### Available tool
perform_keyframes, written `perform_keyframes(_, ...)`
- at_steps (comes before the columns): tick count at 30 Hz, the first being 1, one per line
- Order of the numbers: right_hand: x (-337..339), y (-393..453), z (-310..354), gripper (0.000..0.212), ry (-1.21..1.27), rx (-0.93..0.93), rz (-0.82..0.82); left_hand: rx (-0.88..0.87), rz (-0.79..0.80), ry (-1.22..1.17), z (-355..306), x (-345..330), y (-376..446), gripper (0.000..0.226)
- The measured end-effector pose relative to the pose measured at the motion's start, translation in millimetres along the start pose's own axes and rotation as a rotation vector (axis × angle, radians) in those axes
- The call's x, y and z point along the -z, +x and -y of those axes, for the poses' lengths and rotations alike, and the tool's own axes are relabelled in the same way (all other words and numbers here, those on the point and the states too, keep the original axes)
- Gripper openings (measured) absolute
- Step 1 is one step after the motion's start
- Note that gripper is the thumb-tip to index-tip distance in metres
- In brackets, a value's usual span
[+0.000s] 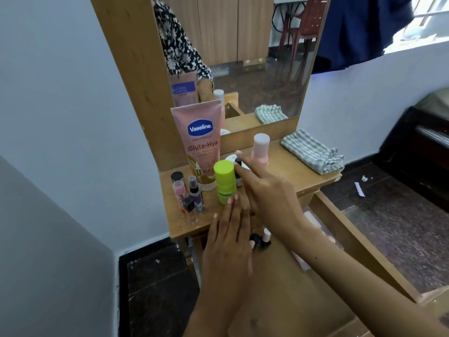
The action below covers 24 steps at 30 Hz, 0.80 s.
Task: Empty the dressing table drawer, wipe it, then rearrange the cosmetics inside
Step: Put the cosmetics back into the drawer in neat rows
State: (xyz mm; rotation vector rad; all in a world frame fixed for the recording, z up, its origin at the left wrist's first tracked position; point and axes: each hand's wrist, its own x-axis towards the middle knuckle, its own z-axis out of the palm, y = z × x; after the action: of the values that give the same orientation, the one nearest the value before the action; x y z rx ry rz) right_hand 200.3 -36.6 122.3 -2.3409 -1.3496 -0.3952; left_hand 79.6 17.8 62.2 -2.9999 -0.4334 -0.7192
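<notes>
Partly emptied: Vaseline tube (200, 142), green-capped bottle (224, 182) and small bottles (188, 195) standing on tabletop (291, 171). Still inside open drawer (349, 229) at 5 o'clock: two nail polishes (261, 238). Checked cloth (312, 150) at 2 o'clock, wiping not begun. Left hand (228, 242) flat, fingers straight; right hand (269, 194) likewise spread, gripping nothing.

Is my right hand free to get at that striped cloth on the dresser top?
Probably yes. The right hand is open and holds nothing, and the tabletop between it and the striped cloth is bare; only the pink bottle stands nearby.
</notes>
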Motion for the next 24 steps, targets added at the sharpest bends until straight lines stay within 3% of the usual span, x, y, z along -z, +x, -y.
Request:
perform_keyframes(3,-9,7,-3,0.059,-0.042,-0.044,0.007,0.026,0.036,0.047,1,-7,2,0.073)
perform_keyframes(6,-11,11,-4,0.057,-0.017,-0.038,-0.022,0.029,0.041,0.070,3,-12,4,0.078)
perform_keyframes(11,-4,10,-3,0.013,0.093,-0.041,-0.168,0.043,0.037,0.059,5,-14,6,0.078)
perform_keyframes(18,13,-28,-5,0.014,0.202,-0.036,-0.244,0.039,0.076,-0.070,8,-7,2,0.069)
perform_keyframes(24,22,-70,-7,0.014,0.394,-0.045,-0.160,0.100,0.008,-0.266,25,6,-29,0.042)
